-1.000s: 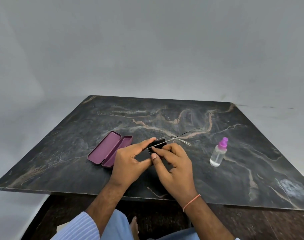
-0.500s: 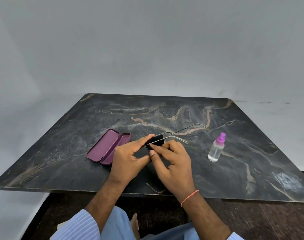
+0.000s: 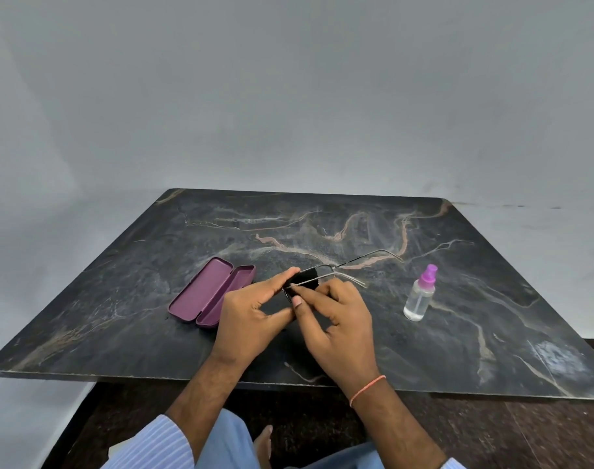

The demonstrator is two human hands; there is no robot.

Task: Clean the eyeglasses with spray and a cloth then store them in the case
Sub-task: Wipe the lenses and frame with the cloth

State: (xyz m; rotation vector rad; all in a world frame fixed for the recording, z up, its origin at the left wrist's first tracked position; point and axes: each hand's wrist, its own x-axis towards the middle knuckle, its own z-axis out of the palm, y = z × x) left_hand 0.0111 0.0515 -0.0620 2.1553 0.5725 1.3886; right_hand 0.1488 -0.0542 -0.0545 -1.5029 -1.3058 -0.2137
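Both hands on glasses (image 3: 336,267) mid worktop (image 3: 492,333): left hand (image 3: 251,316) and right hand (image 3: 336,319) each pinching black cloth (image 3: 305,277) over lens. Case (image 3: 211,292) open on left, spray bottle (image 3: 419,296) upright on right.

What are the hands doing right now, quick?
Left hand: closed, pinching the eyeglasses and the black cloth.
Right hand: closed, pressing the black cloth against the eyeglasses.

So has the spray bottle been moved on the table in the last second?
No. The spray bottle stands upright by the same pale vein in the table; only the camera shifted.
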